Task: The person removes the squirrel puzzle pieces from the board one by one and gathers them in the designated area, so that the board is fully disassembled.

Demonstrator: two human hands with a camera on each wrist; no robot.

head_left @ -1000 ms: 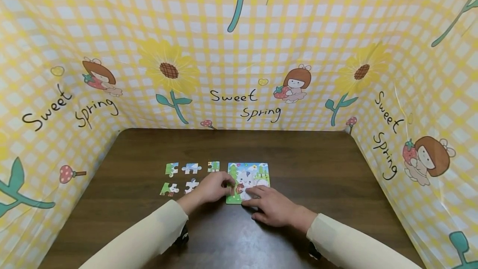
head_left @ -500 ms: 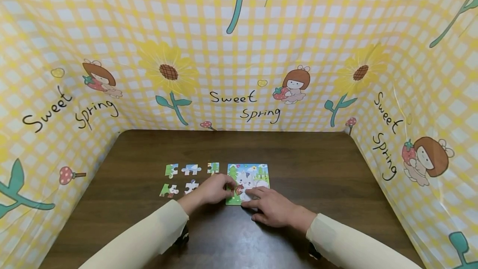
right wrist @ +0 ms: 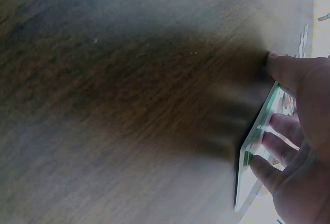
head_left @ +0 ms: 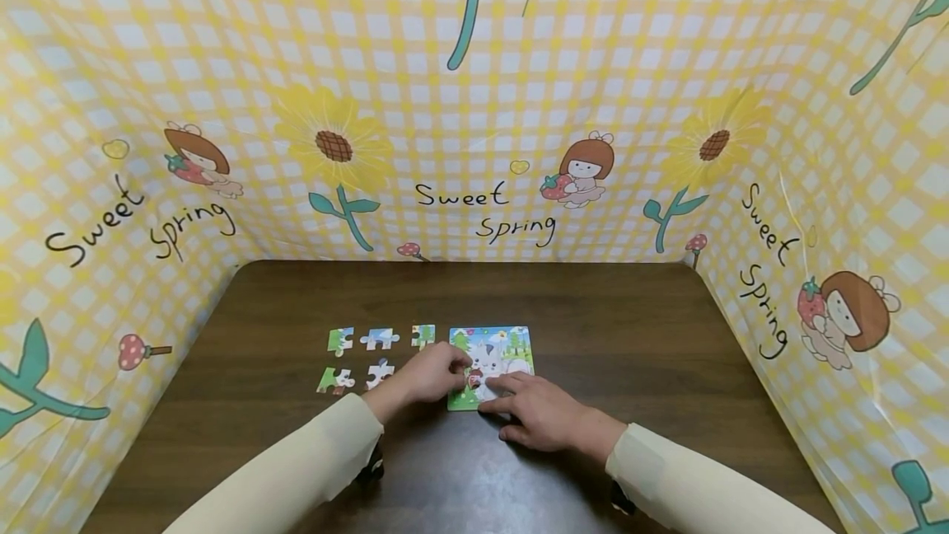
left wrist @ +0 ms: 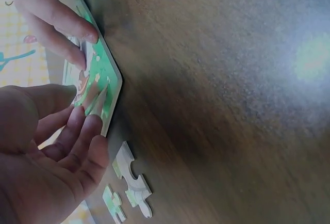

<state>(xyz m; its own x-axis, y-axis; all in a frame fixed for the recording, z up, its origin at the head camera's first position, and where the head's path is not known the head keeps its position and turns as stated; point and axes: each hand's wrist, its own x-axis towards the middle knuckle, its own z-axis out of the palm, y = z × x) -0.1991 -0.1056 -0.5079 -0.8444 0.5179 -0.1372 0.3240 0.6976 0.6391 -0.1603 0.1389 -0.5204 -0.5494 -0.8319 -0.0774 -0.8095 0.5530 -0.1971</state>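
A square picture puzzle with a white cartoon animal and green trees lies flat before me. At its left part, my left hand pinches a small puzzle piece between thumb and fingertips. In the left wrist view that piece stands tilted over the green corner, partly covered by the fingers. My right hand rests with extended fingers on the puzzle's lower right part, its thumb by the front edge. The right wrist view shows these fingers on the board, covering some of the picture.
Several loose puzzle pieces lie left of the puzzle in two rows, among them a top-left piece, a blue-and-white piece and a lower-left piece. My left forearm passes close by them. A checked yellow cloth encloses the brown table.
My left hand has shifted slightly right over the puzzle, fingertips still together. The right hand keeps its place on the board. The loose pieces stay where they were.
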